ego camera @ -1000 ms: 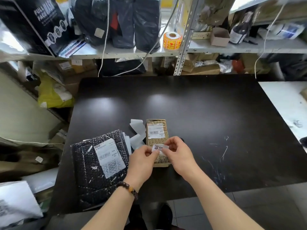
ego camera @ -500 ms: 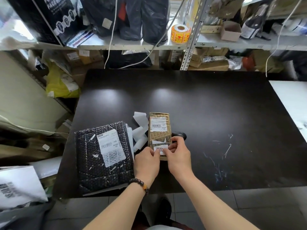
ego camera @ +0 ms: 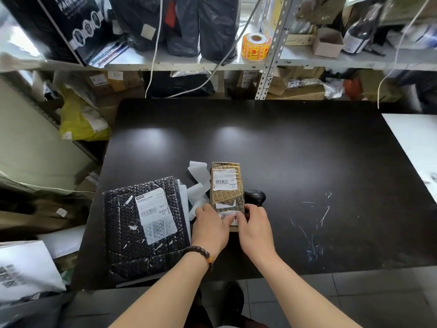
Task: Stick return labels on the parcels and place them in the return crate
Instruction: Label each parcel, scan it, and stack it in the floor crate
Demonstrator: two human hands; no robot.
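Parcel being labelled: small box, brown with printed lettering. It lies flat on the black counter, toward the near edge and left of the middle, long side running away from the person. Shipping label sits on the far half of its top. Return label, white with dark characters, sits on the near end of the top, partly covered by both thumbs.

Left hand: grip wrapped round the box's near left side, fingers curled against that side, thumb pressing on the return label. Beaded bracelet on the wrist.

Right hand: grip wrapped round the near right side, fingertips over the right edge, thumb on the return label, its tip close to the left thumb.

Padded parcel, black bubble wrap, lies flat at the near left corner of the counter, just beside the left hand. Its own white label faces up.

Loose white paper strips lie between the two parcels, against the box's left side as far as can be told. Small black object sits just right of the box; what it is cannot be told.

Behind the far edge: shelf carrying an orange sticker roll. Yellow bag lies past the left edge.
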